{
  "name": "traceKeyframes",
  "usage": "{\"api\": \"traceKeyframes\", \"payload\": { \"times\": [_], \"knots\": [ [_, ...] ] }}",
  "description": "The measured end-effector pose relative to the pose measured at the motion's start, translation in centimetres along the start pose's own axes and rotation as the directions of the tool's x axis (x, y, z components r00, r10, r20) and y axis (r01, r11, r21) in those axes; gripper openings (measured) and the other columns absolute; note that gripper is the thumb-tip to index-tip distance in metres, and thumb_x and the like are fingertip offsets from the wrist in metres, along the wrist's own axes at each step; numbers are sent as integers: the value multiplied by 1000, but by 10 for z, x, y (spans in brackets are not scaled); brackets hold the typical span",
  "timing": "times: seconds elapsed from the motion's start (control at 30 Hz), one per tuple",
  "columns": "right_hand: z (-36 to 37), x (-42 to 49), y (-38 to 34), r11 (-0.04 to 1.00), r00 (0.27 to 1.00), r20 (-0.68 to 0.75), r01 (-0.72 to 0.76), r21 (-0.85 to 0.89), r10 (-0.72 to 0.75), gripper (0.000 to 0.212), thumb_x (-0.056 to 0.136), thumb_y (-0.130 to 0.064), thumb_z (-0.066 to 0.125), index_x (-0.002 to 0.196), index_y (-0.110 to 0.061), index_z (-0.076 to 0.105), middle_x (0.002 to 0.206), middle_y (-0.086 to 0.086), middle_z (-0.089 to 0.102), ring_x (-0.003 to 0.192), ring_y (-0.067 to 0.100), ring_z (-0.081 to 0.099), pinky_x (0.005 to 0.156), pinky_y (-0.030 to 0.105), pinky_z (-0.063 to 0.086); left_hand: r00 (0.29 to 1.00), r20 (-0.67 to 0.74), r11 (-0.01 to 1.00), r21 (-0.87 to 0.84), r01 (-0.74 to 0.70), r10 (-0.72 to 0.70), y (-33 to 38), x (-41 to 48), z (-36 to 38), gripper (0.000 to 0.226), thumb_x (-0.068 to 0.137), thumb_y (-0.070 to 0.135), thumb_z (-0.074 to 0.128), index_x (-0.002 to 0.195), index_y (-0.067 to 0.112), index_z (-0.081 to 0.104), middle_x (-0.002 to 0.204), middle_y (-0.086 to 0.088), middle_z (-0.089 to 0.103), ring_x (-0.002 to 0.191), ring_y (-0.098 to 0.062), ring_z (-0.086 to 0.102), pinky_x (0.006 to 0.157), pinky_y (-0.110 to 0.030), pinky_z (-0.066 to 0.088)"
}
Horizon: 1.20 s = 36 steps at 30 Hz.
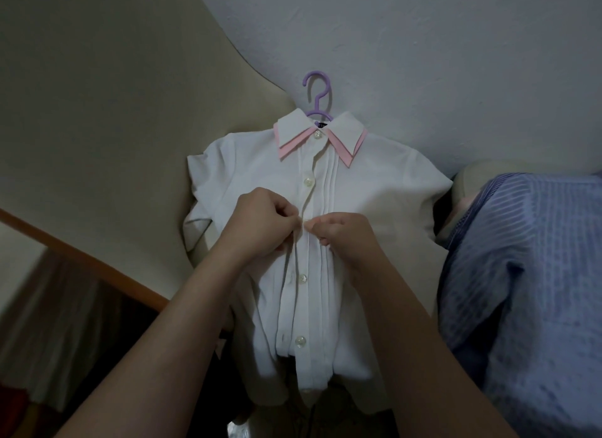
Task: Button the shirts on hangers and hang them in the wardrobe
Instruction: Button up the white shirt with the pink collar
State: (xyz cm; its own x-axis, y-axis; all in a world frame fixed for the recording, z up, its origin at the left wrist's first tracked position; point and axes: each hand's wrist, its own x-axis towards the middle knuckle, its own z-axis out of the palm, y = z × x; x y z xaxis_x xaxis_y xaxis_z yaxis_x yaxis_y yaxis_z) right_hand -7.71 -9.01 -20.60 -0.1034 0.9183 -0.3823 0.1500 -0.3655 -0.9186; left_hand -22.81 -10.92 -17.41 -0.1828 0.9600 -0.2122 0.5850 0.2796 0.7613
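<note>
Head view, the only view.

- White shirt (374,193) with pink-edged collar sits on a purple hanger (317,93). It lies front-up against a beige cushion (114,111), just below a pale wall.
- Left hand (260,224): fingers curled, pinching the left edge of the placket at mid-chest.
- Right hand (345,237): fingers curled, pinching the opposite placket edge. The fingertips of the two hands almost meet.
- The button being worked is hidden between the fingertips.
- Collar button (316,134) and second button (308,180) look fastened.
- Two lower buttons (302,278) show on the placket; cannot tell whether they are through their holes.
- Blue striped shirt (521,258) lies just beside, on the right; its front is not visible.
- Judgement: early in the task. First shirt is partly buttoned, nothing is hung, and no wardrobe can be identified.
</note>
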Motion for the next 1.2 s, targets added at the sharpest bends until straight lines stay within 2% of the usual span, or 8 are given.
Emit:
{"api": "traceKeyframes", "payload": {
  "times": [0.1,0.3,0.47,0.6,0.67,0.87,1.03,1.2],
  "knots": [
    [1,-2,-1,1000,1000,0,7,0,-7,3,84,-5,74,82,-4,74,72,0,68,47,-10,56,49,6,41,1000,14,999,27,-17,17,1,-1,1,20,90,9,66,74,9,77,60,-4,72,52,-18,70,62,-35,63],
    [-5,-1,-3,1000,1000,4,-8,13,8,10,82,-6,76,88,2,75,43,-12,55,39,-4,48,43,7,36,993,108,988,-141,68,-53,2,-4,-7,20,93,5,62,82,1,78,69,-11,75,65,-24,75,66,-33,64],
    [-4,-1,-4,999,999,-8,-39,35,39,7,84,-7,73,87,0,74,58,-1,59,49,4,51,46,10,40,991,110,963,-245,107,-82,0,-3,-5,8,86,6,75,79,2,79,71,-16,75,69,-31,74,78,-43,62],
    [2,1,-9,994,997,17,-73,-87,75,31,92,-26,67,69,-7,65,63,5,53,57,13,47,58,19,38,998,26,984,-165,62,-59,-1,-1,3,10,84,11,78,75,7,79,66,-8,75,68,-27,75,74,-37,64],
    [8,-2,-4,990,999,-49,-11,-141,4,46,91,-32,68,64,4,58,61,10,45,57,18,42,58,26,35,1000,-31,997,-75,-3,1,-3,1,9,12,84,14,78,74,11,80,64,-3,74,64,-19,74,73,-36,64],
    [19,-3,7,989,978,-200,29,-146,-58,44,89,-32,70,58,-9,51,38,-10,28,41,10,28,45,24,27,989,-129,996,59,-69,76,-3,-1,18,11,87,20,76,79,17,82,71,4,74,67,-8,70,74,-31,61],
    [22,-2,10,990,964,-259,31,-135,-65,39,88,-22,71,60,1,58,40,-7,33,38,10,29,46,25,30,984,-140,990,102,-93,107,-2,-2,22,10,86,19,77,77,16,79,74,2,74,69,-10,69,75,-32,60],
    [20,1,11,996,949,-311,32,-82,-56,28,87,-13,71,64,3,68,58,10,59,54,19,53,55,26,45,981,-148,987,126,-105,123,-1,-2,27,9,83,17,78,75,16,78,72,3,73,71,-11,69,75,-35,60]
  ]
}}
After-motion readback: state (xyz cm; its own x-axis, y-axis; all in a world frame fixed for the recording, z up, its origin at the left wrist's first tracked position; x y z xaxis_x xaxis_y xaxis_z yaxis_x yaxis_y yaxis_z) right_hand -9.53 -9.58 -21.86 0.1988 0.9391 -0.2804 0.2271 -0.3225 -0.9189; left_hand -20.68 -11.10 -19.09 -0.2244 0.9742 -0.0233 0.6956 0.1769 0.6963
